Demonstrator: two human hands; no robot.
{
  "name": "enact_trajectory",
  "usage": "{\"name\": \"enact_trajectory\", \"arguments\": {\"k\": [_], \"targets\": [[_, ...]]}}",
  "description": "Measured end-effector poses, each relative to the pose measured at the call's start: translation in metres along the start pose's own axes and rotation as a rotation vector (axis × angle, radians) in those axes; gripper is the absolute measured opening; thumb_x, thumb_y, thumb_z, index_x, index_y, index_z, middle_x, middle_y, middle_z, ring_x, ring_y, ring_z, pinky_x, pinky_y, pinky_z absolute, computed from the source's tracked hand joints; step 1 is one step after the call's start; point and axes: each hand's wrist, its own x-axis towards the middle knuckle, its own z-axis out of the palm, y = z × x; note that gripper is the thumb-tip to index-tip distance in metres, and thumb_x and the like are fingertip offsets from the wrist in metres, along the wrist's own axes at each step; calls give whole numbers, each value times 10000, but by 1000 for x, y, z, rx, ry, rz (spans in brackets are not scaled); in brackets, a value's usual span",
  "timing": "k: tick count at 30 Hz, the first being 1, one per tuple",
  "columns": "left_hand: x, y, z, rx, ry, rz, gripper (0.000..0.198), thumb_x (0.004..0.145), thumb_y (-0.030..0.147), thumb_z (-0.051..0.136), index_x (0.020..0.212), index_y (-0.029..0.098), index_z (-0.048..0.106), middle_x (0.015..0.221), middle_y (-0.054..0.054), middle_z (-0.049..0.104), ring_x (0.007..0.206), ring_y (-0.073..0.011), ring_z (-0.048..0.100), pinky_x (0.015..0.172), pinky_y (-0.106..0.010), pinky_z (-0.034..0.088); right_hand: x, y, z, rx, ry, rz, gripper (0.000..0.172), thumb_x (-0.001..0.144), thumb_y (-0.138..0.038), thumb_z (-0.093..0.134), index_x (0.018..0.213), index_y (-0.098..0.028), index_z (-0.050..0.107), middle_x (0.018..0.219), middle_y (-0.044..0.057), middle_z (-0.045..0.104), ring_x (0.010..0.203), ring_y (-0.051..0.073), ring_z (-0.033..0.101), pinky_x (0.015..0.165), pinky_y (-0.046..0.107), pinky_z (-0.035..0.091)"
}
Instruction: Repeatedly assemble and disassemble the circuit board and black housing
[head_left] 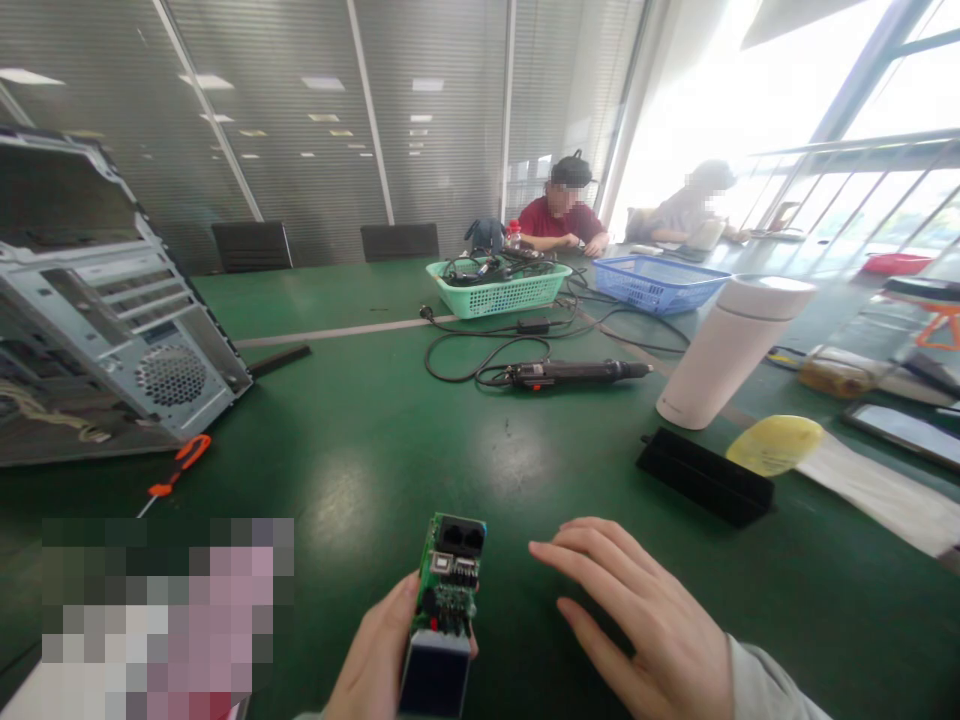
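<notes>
My left hand point(381, 640) is wrapped round a green circuit board with a dark display point(450, 595), held at the bottom middle of the head view. Two round black openings show at the board's far end, and small chips and pins cover its middle. To the right, my right hand point(637, 610) hovers over or rests on the table with its fingers stretched out, apart from the board. Nothing is in it. Beyond that hand lies a black open-sided casing point(705, 477).
A bare computer case point(150, 330) stands at left, beside an orange-handled screwdriver point(180, 465). Ahead lie a corded electric screwdriver point(574, 374), a green basket of cables point(499, 297) and a blue basket point(660, 287). At right stands a pale tumbler point(727, 350). Two people sit at the far side.
</notes>
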Motion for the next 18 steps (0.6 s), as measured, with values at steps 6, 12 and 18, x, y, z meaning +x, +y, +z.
{"name": "enact_trajectory", "arguments": {"k": [6,12,18], "targets": [[18,-18,-12,-74,37,-42,477,749,602,670,918,171,782,684,-83,792,611,-303,748,546,-365,593,2,1,-2,30,1,-6,349,920,-115,449,1236,-227,544,1098,67,631,1050,186,577,880,324,555],[6,-13,3,-119,248,94,493,721,607,719,958,178,775,924,-67,814,956,-323,740,782,-372,617,4,-1,-3,57,8,-21,331,928,-112,450,1228,-224,532,1069,60,633,1016,179,578,859,300,549],[-20,13,29,69,95,333,492,761,656,668,991,236,778,939,-33,793,922,-242,722,807,-271,581,4,-2,-6,80,47,-14,293,968,-180,436,1244,-232,520,1059,57,633,986,168,593,838,260,535]]}}
